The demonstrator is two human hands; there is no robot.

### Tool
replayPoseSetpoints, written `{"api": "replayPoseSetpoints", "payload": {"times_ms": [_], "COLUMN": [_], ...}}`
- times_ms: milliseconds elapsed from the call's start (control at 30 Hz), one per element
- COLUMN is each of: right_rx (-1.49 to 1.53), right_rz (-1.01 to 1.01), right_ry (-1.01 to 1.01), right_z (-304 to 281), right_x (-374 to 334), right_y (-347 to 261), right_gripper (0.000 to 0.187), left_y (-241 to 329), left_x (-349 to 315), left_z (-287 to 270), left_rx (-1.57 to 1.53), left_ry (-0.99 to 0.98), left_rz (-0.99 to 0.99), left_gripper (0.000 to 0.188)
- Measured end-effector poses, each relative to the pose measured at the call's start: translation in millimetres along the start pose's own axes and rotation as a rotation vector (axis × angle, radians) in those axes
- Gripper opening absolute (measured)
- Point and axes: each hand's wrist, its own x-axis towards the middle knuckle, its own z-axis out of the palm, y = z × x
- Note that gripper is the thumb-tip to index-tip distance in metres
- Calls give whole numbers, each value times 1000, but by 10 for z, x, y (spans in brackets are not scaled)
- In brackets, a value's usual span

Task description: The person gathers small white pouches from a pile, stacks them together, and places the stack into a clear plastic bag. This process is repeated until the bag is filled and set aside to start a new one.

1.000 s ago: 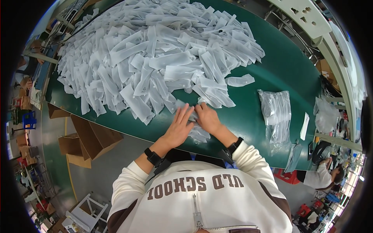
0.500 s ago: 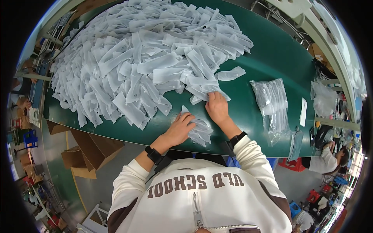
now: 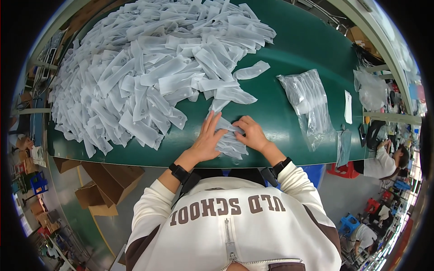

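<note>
A small stack of frosted, whitish flat packets (image 3: 229,148) lies near the front edge of the green table (image 3: 289,147). My left hand (image 3: 209,139) rests along the stack's left side, fingers stretched out and thumb apart. On the right, my right hand (image 3: 253,134) has its fingers curled on a frosted packet (image 3: 221,118) at the top of the stack; its fingertips are partly hidden. Beyond both hands spreads a large heap of similar packets (image 3: 131,77). One loose packet (image 3: 252,71) sits off the heap's right edge.
To the right lies a clear plastic bag (image 3: 312,122) filled with packets. Past it are a white strip (image 3: 348,107) and a grey-blue strip (image 3: 343,148) at the table edge. Open cardboard boxes (image 3: 108,180) stand below, front left. A co-worker (image 3: 384,161) sits far right.
My right hand has come from the heap's near edge back to the small stack, bringing a packet. My left hand's fingers have straightened. The whole view has shifted slightly.
</note>
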Motion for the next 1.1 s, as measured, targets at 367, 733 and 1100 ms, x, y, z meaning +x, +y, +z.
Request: {"api": "replayPoseSetpoints", "payload": {"times_ms": [367,733,1100], "right_rx": [-23,-2,28], "right_rz": [-127,-194,-195], "right_ry": [83,206,184], "right_z": [130,-113,-166], "right_x": [-544,-422,-570], "right_y": [87,421,599], "right_gripper": [112,112,93], "left_y": [126,191,228], "left_x": [221,674,898], "left_z": [510,800,1013], "left_rx": [-321,-293,-329], "left_ry": [292,322,450], "left_rz": [-35,-207,-273], "left_gripper": [77,42,21]}}
